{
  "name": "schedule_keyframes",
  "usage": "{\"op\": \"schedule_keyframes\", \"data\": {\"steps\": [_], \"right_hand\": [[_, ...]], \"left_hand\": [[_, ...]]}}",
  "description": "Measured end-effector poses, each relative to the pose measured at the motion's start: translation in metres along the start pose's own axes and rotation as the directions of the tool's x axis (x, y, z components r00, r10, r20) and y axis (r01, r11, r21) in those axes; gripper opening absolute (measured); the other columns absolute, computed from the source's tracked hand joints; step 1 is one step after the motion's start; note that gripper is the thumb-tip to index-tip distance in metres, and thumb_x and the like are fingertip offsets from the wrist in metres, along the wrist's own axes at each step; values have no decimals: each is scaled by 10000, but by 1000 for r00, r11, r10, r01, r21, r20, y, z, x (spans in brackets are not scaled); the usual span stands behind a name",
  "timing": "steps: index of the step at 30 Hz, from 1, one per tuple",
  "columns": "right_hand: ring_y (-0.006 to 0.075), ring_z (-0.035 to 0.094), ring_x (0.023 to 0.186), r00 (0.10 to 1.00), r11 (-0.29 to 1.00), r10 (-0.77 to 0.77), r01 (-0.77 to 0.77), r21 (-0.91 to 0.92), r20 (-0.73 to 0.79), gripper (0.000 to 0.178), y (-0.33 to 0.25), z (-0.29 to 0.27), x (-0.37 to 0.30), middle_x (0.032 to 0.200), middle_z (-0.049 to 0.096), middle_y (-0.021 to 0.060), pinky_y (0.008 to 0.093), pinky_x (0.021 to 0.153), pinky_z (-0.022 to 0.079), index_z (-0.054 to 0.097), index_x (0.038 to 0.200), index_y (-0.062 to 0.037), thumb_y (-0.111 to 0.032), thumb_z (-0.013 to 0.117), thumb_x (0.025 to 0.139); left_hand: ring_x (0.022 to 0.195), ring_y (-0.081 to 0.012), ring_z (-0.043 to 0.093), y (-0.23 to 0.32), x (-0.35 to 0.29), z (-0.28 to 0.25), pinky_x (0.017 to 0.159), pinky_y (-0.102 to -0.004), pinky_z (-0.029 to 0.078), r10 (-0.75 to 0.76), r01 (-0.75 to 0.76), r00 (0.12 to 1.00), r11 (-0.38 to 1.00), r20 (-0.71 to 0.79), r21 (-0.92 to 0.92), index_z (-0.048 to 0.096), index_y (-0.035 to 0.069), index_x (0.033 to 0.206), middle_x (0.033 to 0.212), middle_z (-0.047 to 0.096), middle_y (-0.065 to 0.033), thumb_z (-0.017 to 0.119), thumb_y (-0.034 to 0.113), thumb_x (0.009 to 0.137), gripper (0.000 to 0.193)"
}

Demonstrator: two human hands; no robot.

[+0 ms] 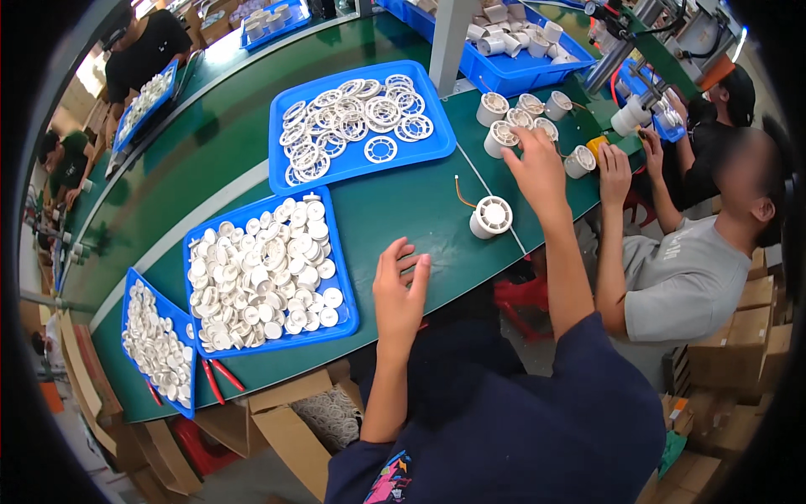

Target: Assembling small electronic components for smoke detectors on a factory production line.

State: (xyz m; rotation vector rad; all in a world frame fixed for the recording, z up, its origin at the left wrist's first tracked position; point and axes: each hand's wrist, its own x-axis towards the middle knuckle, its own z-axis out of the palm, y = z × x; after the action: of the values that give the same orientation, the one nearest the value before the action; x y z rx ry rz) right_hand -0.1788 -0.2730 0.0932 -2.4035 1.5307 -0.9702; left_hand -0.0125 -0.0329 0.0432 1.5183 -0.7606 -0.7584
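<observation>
White cylinder (496, 144) standing upright in group at far right, lying at fingertips of right hand (541, 172); fingers curling over rim, grip impossible to tell. Left hand (397, 292) hovering well apart, loosely spread, holding nothing. Wired cylinder (491, 218) standing between.

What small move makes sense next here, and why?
Probably bring the left hand to the lone white cup: it stands nearby, and that hand looks open and empty, while the right hand is over at the grouped cups.
</observation>
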Motion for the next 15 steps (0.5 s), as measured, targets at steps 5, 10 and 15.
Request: {"op": "schedule_keyframes", "data": {"steps": [5, 10, 15], "right_hand": [[370, 708, 977, 991, 986, -66, 83, -147, 115, 245, 10, 17, 13, 1072, 661, 138, 465, 838, 570, 745, 1148, -99, -144, 764, 908], [371, 709, 945, 961, 963, -260, 264, -44, 92, 234, -17, -26, 0, 1078, 643, 129, 475, 783, 581, 732, 1143, -107, -85, 729, 910], [313, 696, 819, 807, 811, -571, 526, 255, 150, 270, -87, -35, -37, 1004, 601, 100, 422, 682, 574, 723, 1100, -106, -6, 747, 850]], "left_hand": [[1068, -213, 716, -12, -3, -2, 864, -329, 614, 58, -55, 998, 996, 35, -72, 610, -44, 1347, 1229, 675, -172, 725, 112, 1013, 387], [1200, -262, 687, -12, -4, -6, 969, -363, 592, 112, -96, 985, 987, 129, -125, 544, -41, 1432, 1318, 636, -193, 758, 94, 980, 518], [1470, -391, 449, -4, -8, -10, 1202, -493, 402, 241, -242, 970, 968, 28, 73, 219, -7, 1641, 1608, 387, -267, 865, 141, 883, 1006]]}}
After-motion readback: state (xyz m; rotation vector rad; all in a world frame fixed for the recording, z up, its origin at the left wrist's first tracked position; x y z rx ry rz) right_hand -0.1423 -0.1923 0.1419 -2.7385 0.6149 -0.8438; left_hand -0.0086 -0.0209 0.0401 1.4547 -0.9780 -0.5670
